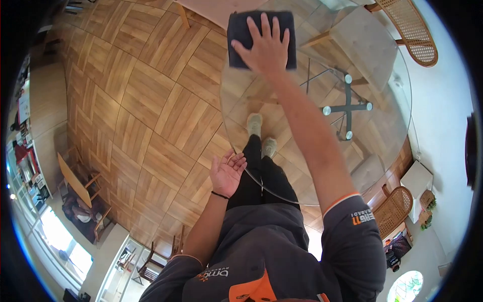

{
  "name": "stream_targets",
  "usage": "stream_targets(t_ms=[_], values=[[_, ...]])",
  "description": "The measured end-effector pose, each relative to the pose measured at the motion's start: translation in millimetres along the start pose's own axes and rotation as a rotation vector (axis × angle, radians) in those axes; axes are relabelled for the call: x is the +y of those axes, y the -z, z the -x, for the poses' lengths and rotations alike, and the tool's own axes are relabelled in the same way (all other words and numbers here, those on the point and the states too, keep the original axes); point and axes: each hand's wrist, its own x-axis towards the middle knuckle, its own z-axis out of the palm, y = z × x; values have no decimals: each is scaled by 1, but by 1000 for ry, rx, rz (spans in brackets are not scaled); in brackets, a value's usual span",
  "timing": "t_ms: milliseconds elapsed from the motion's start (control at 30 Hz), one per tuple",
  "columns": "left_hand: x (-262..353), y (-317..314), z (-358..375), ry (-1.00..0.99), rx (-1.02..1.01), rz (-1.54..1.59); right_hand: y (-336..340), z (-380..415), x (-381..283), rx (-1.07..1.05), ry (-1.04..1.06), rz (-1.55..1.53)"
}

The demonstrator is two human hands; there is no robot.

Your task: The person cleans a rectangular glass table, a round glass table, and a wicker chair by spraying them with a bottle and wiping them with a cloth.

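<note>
My right hand lies flat, fingers spread, on a dark folded cloth that rests on a round glass table. The arm is stretched far out over the glass. My left hand hangs empty at my side near the table's near edge, palm up and fingers loosely apart, with a thin black band at the wrist. My legs and shoes show through the glass below.
A metal cross-shaped base shows under the glass. Wicker chairs stand at the upper right and lower right. Wooden parquet floor spreads to the left. A small wooden table with chairs stands far left.
</note>
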Motion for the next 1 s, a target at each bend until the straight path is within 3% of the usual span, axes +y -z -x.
stream_targets(t_ms=[167, 467, 533, 700, 800, 1000], values=[[-30, 13, 24, 38, -27, -31, 7, 39, -5, 20, 30, -27], [-44, 29, 34, -16, 7, 90, 138, 299, -59, -338, -18, -126], [-47, 9, 45, 0, 68, -49, 146, 329, -55, -340, -22, -87], [-63, 51, 30, 52, -56, -59, 141, 281, -22, -257, -57, -83], [-66, 40, 37, 48, -64, -139, 108, 206, 30, -54, -141, 61], [-54, 25, 42, 65, -116, -276, 81, 119, 127, -86, -402, 204]])
